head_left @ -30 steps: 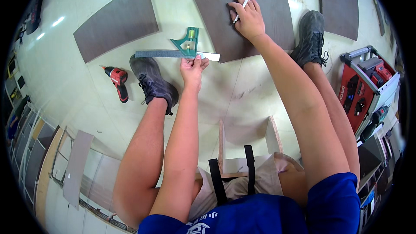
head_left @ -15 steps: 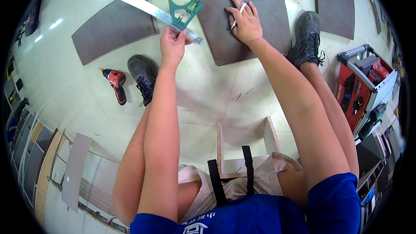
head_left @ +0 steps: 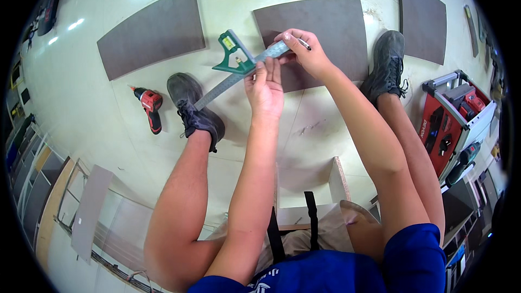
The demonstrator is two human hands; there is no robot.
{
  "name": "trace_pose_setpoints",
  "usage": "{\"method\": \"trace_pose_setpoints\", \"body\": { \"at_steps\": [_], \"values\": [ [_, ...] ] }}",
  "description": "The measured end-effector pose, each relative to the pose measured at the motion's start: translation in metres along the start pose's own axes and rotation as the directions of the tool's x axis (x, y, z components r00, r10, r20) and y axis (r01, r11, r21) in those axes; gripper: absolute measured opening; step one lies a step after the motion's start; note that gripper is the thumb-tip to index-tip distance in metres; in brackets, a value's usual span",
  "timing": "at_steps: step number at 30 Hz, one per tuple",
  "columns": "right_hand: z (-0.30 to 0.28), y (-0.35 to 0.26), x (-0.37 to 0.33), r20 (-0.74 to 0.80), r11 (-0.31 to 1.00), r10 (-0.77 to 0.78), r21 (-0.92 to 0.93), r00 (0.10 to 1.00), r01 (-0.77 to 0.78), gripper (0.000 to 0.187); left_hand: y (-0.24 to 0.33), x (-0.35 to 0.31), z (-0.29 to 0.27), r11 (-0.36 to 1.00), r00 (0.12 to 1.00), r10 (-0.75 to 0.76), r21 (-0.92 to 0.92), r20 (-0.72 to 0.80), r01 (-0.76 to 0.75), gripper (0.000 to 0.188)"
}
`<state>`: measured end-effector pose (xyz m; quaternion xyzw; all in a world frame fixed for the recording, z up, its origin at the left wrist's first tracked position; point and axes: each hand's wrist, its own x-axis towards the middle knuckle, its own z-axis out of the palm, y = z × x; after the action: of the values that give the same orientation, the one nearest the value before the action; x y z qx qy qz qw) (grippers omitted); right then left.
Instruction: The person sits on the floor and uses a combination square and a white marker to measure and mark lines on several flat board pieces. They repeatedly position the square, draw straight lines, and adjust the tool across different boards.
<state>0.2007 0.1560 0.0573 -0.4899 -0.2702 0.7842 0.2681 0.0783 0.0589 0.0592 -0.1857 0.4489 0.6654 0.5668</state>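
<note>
A combination square with a green head (head_left: 236,55) and a long steel rule is held up in front of me, tilted from lower left to upper right. My left hand (head_left: 265,88) grips it from below, fingers close to the head. At the rule's upper right end, my right hand (head_left: 307,54) pinches or touches the metal. A white pen (head_left: 305,44) with a dark tip also sits in the right hand's fingers. Behind both hands a dark grey-brown panel (head_left: 325,19) with a curved far edge lies on the floor.
A similar panel (head_left: 154,32) lies left, another (head_left: 423,19) at far right. A red-black cordless drill (head_left: 149,107) is beside my left shoe (head_left: 187,103). A red tool case (head_left: 448,125) stands right of my right shoe (head_left: 385,59). A chipboard-edged box (head_left: 339,179) is between my legs.
The square has swung round and come rightward in my left hand. My right hand has lifted off the panel to the rule's end, keeping the pen. My left knee has shifted.
</note>
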Motion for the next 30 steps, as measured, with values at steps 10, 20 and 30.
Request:
{"method": "trace_pose_setpoints", "body": {
  "at_steps": [10, 20, 30],
  "values": [
    [-0.038, -0.053, 0.016, 0.210, 0.725, -0.205, -0.624, 0.956, 0.292, 0.020, -0.002, -0.058, -0.028, 0.546, 0.995, 0.093, 0.835, 0.020, -0.068, 0.021],
    [-0.041, 0.028, 0.017, 0.211, 0.798, 0.035, -0.595, 0.977, 0.100, 0.026, -0.024, -0.048, -0.113, 0.547, 0.969, -0.240, 0.817, -0.056, 0.183, 0.022],
    [-0.040, 0.058, 0.008, 0.094, 0.380, -0.605, -0.838, 0.791, 0.391, 0.016, -0.058, -0.065, -0.170, 0.611, 0.964, -0.152, 0.746, -0.216, 0.264, 0.021]
  ]
}}
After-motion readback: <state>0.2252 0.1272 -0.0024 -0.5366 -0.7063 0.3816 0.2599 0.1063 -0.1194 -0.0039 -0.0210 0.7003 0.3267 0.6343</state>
